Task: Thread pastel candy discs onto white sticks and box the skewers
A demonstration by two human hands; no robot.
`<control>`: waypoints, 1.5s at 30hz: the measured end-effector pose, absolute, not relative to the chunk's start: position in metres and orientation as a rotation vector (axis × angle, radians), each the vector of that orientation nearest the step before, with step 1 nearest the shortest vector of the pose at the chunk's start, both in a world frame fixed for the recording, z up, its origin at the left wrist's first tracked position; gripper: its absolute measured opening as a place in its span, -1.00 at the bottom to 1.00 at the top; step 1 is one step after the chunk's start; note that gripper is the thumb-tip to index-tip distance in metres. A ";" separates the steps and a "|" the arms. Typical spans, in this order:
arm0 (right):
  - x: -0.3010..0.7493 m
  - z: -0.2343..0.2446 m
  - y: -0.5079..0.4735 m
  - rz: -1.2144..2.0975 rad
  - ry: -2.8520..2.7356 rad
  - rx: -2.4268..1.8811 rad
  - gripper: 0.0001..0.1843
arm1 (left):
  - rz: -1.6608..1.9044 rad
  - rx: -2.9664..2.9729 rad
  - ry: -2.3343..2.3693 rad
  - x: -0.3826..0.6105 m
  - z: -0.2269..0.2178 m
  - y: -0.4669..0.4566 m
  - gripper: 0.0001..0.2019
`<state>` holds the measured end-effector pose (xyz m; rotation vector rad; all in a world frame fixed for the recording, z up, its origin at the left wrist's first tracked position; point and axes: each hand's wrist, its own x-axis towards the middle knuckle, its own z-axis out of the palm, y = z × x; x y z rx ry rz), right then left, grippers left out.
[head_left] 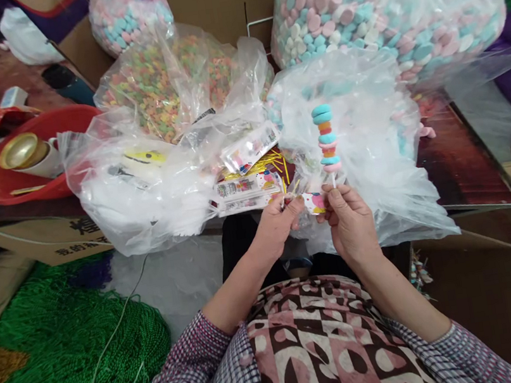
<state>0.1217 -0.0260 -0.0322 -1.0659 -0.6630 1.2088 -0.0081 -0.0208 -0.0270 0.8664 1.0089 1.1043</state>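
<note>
the right hand (348,209) pinches the candy skewer (325,138) by its stick, the left hand (279,221) clamps a printed wrapper (315,202); a loose pinch could let the top-heavy skewer tip.

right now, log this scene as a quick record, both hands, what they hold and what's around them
left hand: pinching a small printed piece
right hand: gripping the stick of a candy skewer
skewer colours: blue, orange, pink
beside left hand: printed packets, yellow ties
far right: clear bag of pink, blue and white candies
far left: red basin holding a gold-coloured bowl
</note>
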 end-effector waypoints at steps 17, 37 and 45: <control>0.130 -0.025 -0.026 1.460 -0.795 -1.056 -0.75 | 1.185 0.798 0.979 -0.019 -0.034 -0.015 -0.64; 0.124 -0.022 -0.028 1.489 -0.644 -1.021 -0.64 | 1.210 1.074 1.079 -0.010 -0.038 -0.023 -0.77; 0.125 -0.024 -0.027 1.608 -0.638 -1.049 -0.63 | 1.235 1.027 1.042 -0.011 -0.037 -0.023 -0.74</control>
